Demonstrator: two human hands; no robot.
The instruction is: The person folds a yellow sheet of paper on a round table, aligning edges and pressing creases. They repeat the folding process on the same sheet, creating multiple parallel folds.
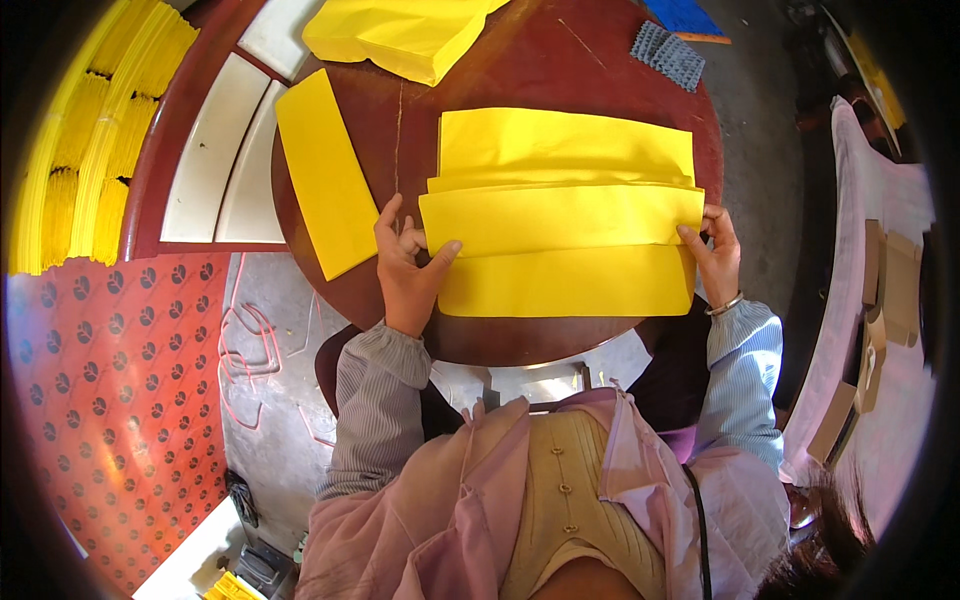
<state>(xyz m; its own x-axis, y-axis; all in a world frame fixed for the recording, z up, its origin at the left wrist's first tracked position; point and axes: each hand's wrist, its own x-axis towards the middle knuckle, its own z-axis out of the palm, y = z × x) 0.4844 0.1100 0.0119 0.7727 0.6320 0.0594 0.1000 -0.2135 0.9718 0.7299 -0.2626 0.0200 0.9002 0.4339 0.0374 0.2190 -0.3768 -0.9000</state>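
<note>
Several sheets of yellow paper [560, 218] lie overlapping in front of me on the round dark red table. The top one is a long strip with a crease across it, and its lower part hangs over toward me. My left hand [408, 275] grips its left edge, thumb on top, index finger raised, the other fingers partly behind the edge. At the opposite end my right hand [716, 252] pinches the right edge between thumb and curled fingers. Left of my left hand lies a separate folded yellow paper [328, 175].
A larger yellow paper stack [400, 40] sits at the table's [520, 345] far side. A grey ridged pad [667, 55] lies far right. Tall yellow stacks [85, 140] stand at far left, above a red patterned board [120, 400]. Cardboard pieces [890, 290] rest on cloth at right.
</note>
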